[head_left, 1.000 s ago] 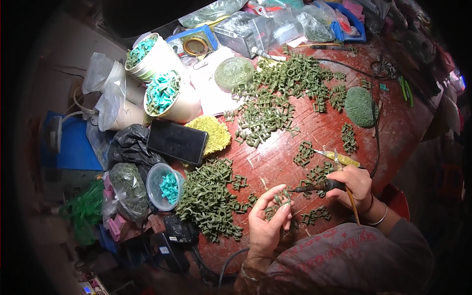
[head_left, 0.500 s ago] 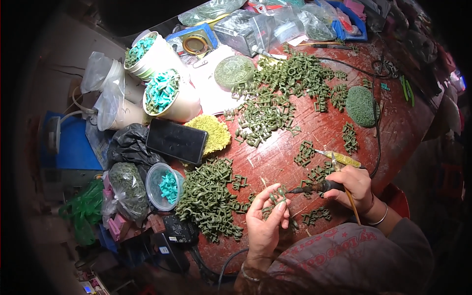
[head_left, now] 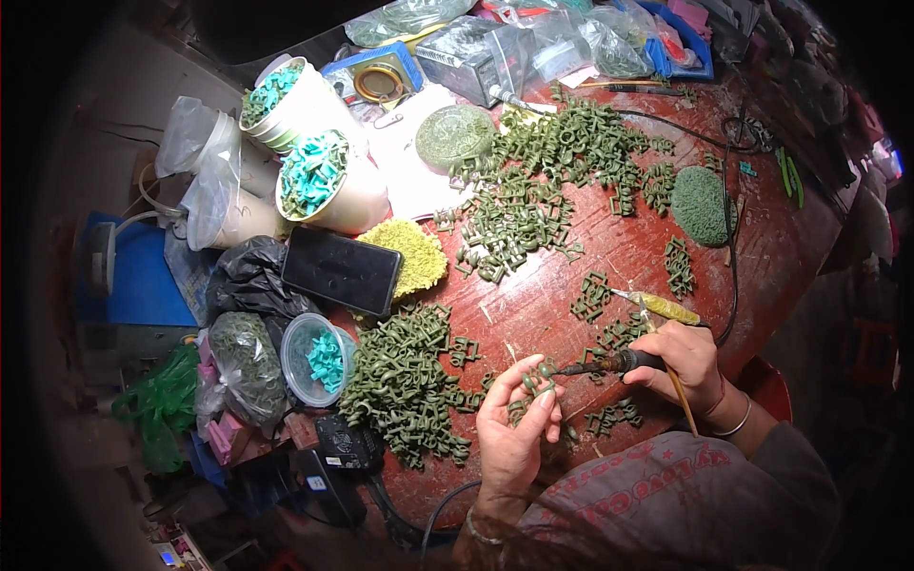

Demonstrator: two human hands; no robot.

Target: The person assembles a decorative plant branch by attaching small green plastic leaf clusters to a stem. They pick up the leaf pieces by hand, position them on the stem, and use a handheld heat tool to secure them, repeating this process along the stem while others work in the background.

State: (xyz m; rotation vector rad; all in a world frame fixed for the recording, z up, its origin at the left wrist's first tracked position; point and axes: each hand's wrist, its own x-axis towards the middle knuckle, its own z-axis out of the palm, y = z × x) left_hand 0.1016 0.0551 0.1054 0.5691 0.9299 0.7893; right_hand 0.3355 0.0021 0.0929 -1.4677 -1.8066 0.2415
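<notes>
My left hand (head_left: pixel 514 433) pinches a small green ring-like piece (head_left: pixel 539 378) between thumb and fingertips, near the front edge of the red table. Closed around the dark handle of a soldering-iron-like tool (head_left: pixel 624 362) is my right hand (head_left: pixel 693 369). The tool's thin tip points left and meets or nearly meets the green piece; exact contact is too small to tell. A slim wooden-handled tool (head_left: pixel 680 395) is also tucked between my right fingers. Just beyond that hand lies a yellow-handled tool (head_left: pixel 668 308). Loose green pieces (head_left: pixel 619 333) lie around both hands.
Big heaps of green pieces (head_left: pixel 405 385) cover the red table (head_left: pixel 609 252). A black phone (head_left: pixel 341 271) rests partly on a yellow sponge-like pad (head_left: pixel 414 257). White tubs (head_left: pixel 357 205) and a clear cup (head_left: pixel 295 357) hold turquoise pieces. A black cord (head_left: pixel 735 285) runs down the right side.
</notes>
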